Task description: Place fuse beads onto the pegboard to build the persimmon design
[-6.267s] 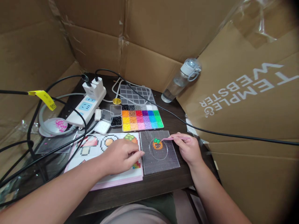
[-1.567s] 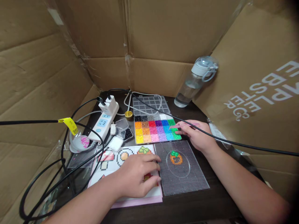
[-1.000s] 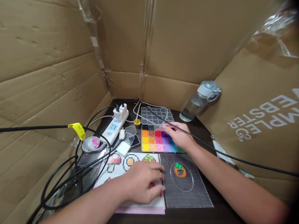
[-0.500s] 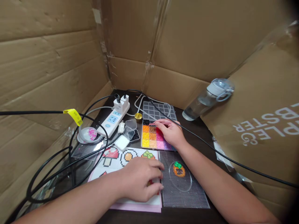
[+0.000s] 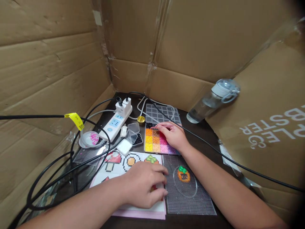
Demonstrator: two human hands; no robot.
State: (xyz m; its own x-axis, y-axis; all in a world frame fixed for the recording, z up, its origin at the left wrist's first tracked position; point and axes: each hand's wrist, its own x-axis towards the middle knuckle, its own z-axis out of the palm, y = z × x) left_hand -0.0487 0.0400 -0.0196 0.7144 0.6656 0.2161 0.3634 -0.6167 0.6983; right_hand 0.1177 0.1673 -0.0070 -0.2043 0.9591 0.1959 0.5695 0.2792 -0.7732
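My right hand (image 5: 175, 136) pinches slim pink tweezers (image 5: 154, 128), their tips at the dark compartments of the bead box (image 5: 145, 147). Orange, yellow, brown, pink and purple beads fill other compartments; the hand hides part of the box. My left hand (image 5: 146, 183) lies over the printed pattern sheet (image 5: 138, 212), fingers loosely bent and apart, fingertips by the left edge of the clear pegboard (image 5: 190, 206). On the pegboard sits an orange bead figure (image 5: 184, 176) with a green top and a dark middle. A mushroom and an egg pattern show on the sheet.
Left stand a white power strip (image 5: 113, 125), looping black cables (image 5: 29, 187) and a dish of pink beads (image 5: 84, 139). Small cases of white beads (image 5: 124, 147) and black beads (image 5: 137, 140) sit midway. A water bottle (image 5: 205, 103) leans at right; cardboard walls (image 5: 190, 38) surround the table.
The view has shifted slightly. Both hands stay in nearly the same places, with the tweezers' tips still at the dark bead compartments. Nothing has been let go.
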